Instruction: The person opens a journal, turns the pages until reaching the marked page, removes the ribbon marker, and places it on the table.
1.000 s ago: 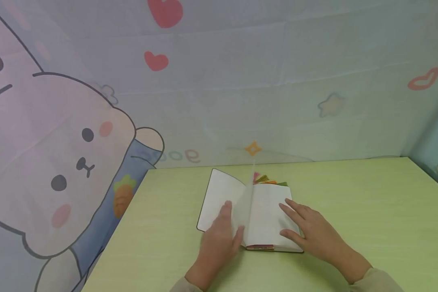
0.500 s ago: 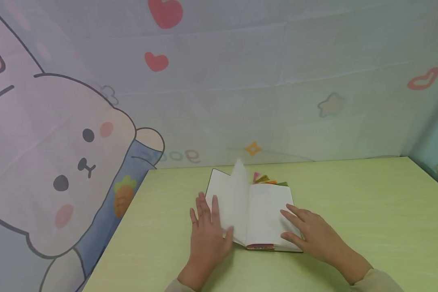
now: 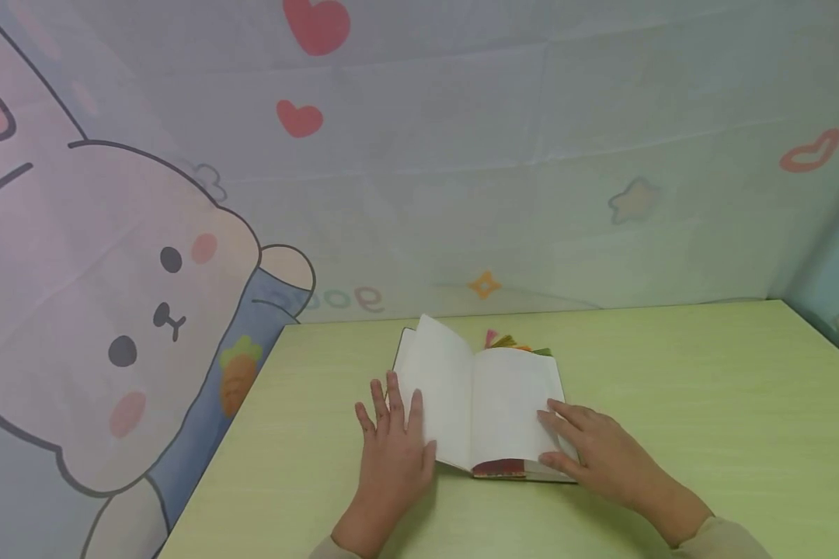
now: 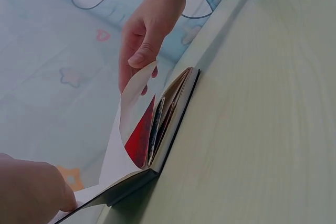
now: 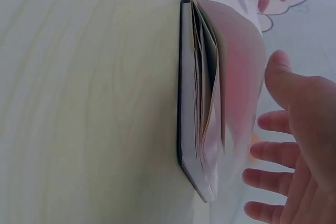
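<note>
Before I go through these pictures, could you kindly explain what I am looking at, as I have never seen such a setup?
There is no machine here: a person works with two bare hands. The wide picture comes from a camera worn on the head, looking forward and down; the other two come from cameras on the wrists, one on each. An open book lies on a green table, with coloured tabs showing at its top edge. The left hand, fingers spread, is at the left page; the right hand is at the right page, which bows up with a red patch showing beneath. Neither hand plainly grips anything.
</note>
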Motion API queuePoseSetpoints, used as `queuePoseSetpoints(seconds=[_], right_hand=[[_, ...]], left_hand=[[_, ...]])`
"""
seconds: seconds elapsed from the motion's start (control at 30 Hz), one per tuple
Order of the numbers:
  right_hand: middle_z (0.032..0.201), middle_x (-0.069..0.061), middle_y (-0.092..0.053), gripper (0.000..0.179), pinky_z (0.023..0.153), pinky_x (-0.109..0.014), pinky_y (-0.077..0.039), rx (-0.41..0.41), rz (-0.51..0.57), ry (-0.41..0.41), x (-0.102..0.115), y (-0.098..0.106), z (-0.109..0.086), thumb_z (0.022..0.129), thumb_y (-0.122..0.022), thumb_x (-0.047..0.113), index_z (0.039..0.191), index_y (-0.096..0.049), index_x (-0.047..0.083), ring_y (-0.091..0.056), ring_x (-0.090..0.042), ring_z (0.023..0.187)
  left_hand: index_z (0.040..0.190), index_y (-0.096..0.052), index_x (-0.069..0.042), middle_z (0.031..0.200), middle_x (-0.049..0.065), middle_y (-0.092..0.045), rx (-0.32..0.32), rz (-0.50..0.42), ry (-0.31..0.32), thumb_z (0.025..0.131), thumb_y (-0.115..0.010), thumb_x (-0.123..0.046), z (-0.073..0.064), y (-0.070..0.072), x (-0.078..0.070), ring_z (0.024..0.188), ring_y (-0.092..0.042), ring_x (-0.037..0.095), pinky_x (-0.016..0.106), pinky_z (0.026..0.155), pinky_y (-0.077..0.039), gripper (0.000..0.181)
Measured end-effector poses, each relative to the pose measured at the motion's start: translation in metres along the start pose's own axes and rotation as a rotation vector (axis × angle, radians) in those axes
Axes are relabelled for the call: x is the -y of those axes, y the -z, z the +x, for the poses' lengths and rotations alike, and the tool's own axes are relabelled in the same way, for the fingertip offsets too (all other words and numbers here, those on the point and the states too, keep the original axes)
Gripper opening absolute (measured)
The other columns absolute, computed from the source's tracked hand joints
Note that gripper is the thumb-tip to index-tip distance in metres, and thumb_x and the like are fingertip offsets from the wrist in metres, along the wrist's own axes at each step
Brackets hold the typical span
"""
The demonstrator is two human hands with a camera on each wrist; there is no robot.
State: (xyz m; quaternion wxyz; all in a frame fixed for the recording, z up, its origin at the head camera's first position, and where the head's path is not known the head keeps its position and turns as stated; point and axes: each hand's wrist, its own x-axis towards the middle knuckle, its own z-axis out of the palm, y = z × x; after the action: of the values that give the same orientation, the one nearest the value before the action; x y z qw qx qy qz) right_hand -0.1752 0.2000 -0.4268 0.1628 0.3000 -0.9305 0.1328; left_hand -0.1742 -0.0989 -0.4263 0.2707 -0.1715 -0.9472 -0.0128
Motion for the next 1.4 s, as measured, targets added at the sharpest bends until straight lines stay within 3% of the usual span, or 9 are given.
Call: queuePoseSetpoints(seconds=[0.23, 0.37, 0.53, 1.13, 1.4], right_hand=[[0.130, -0.011, -0.054, 0.057, 0.088, -0.050, -0.042, 0.055, -0.025, 0.024, -0.001, -0.003, -0.003, 0.087, -0.058, 0.049, 0.126, -0.058, 0.008, -0.051, -0.033, 0.116], [0.130, -0.011, -0.054, 0.063, 0.091, -0.051, -0.040, 0.111, -0.009, 0.016, -0.002, -0.003, -0.004, 0.085, -0.057, 0.055, 0.127, -0.057, 0.007, -0.049, -0.035, 0.117], [0.130, -0.013, -0.053, 0.068, 0.091, -0.053, -0.039, 0.168, 0.006, 0.016, -0.001, -0.006, -0.007, 0.083, -0.058, 0.056, 0.126, -0.057, 0.005, -0.048, -0.037, 0.117], [0.132, -0.014, -0.051, 0.063, 0.094, -0.055, -0.036, 0.238, 0.026, -0.064, 0.005, -0.008, -0.012, 0.084, -0.059, 0.053, 0.126, -0.057, 0.005, -0.045, -0.038, 0.121], [0.132, -0.015, -0.052, 0.061, 0.094, -0.055, -0.035, 0.241, 0.032, -0.064, 0.006, -0.008, -0.012, 0.084, -0.060, 0.051, 0.126, -0.058, 0.006, -0.044, -0.039, 0.121]], left_hand=[[0.131, -0.051, -0.005, 0.145, 0.021, -0.033, 0.066, 0.014, -0.050, 0.087, -0.056, -0.023, -0.002, -0.006, -0.001, 0.134, -0.019, 0.045, 0.061, 0.103, -0.019, 0.048], [0.129, -0.053, -0.004, 0.142, 0.018, -0.039, 0.098, -0.001, -0.069, 0.089, -0.054, -0.020, -0.004, -0.007, -0.002, 0.133, -0.026, 0.042, 0.056, 0.104, -0.022, 0.043], [0.130, -0.053, -0.003, 0.140, 0.017, -0.042, 0.174, -0.034, -0.064, 0.092, -0.050, -0.020, -0.006, -0.008, -0.001, 0.132, -0.031, 0.038, 0.052, 0.105, -0.024, 0.042], [0.137, -0.044, -0.003, 0.143, 0.016, -0.038, 0.426, -0.166, 0.048, 0.098, -0.038, -0.023, -0.015, -0.016, 0.006, 0.132, -0.032, 0.035, 0.051, 0.102, -0.031, 0.044], [0.138, -0.044, -0.006, 0.143, 0.013, -0.039, 0.451, -0.215, 0.070, 0.099, -0.037, -0.026, -0.018, -0.020, 0.010, 0.132, -0.033, 0.032, 0.054, 0.099, -0.033, 0.045]])
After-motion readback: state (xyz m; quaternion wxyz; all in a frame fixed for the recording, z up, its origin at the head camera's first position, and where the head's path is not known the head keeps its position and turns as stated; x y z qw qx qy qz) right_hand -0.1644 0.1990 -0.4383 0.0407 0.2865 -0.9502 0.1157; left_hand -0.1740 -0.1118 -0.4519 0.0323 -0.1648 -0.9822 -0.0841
